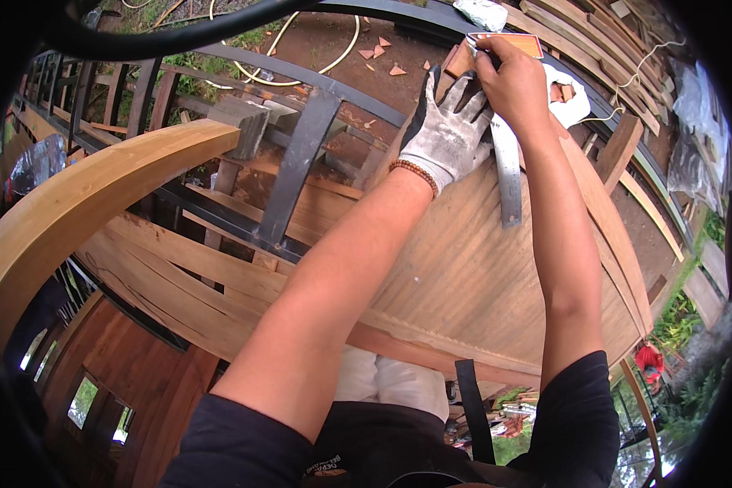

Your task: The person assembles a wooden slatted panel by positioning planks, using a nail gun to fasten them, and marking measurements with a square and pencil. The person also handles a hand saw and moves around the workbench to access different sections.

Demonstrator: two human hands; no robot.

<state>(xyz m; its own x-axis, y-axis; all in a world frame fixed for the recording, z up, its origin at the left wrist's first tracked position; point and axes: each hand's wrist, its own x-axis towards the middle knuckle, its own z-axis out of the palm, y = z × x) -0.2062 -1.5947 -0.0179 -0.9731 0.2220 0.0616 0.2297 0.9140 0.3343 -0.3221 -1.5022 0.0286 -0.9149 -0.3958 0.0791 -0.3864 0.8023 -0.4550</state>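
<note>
Your left hand, in a grey-and-black work glove with a bead bracelet at the wrist, lies flat with its fingers spread on the broad wooden panel, near the panel's far edge, pressing down on a curved steel ruler. The ruler runs from under the glove toward you across the grooved wood and ends well short of the panel's near edge. Your right hand is bare and closed at the ruler's far end, just beside the gloved fingers; you cannot tell what it pinches, because the fingers hide it. Just past that hand, at the panel's far edge, lies a small orange and white box, and to its right a crumpled white cloth. To the left of the panel a dark metal frame crosses over stacked planks, and a thick curved wooden beam arcs along the far left. A wooden block stands on the frame beyond the beam.
</note>
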